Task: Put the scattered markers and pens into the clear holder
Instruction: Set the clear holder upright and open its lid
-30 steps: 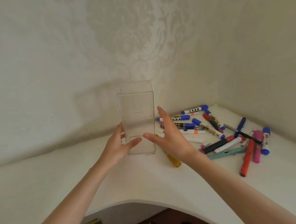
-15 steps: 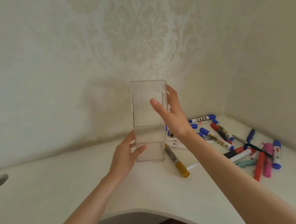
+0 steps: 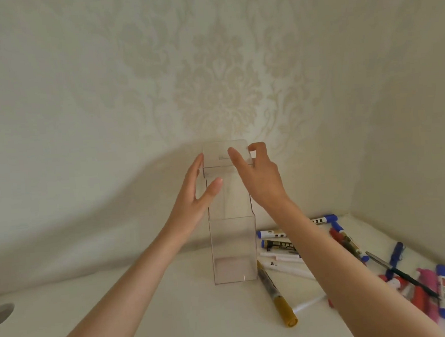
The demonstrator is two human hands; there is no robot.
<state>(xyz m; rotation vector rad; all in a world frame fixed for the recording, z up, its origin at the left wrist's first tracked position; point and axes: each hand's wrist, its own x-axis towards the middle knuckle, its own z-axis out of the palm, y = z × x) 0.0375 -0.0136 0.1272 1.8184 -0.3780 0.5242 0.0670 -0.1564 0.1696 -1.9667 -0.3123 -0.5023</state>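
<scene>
The clear holder (image 3: 233,246) stands upright on the white desk (image 3: 174,316), tall, empty, with a raised back panel. My right hand (image 3: 259,179) pinches the top of that panel between thumb and fingers. At the holder's upper left wall is my left hand (image 3: 195,196), fingers outside the wall and thumb across the front. A gold-capped marker (image 3: 276,296) lies just right of the holder's base. Several markers and pens are scattered further right, among them blue-capped white markers (image 3: 273,234) and a pink marker (image 3: 429,285). My right forearm hides some of them.
The desk sits in a corner, with patterned walls (image 3: 218,89) close behind and to the right. A round cable hole (image 3: 0,314) is at the desk's far left edge. The desk's curved front edge lies below my arms.
Both hands have risen from the holder's base to its top; the right hand now grips the back panel. The holder looks nearer and taller in view.
</scene>
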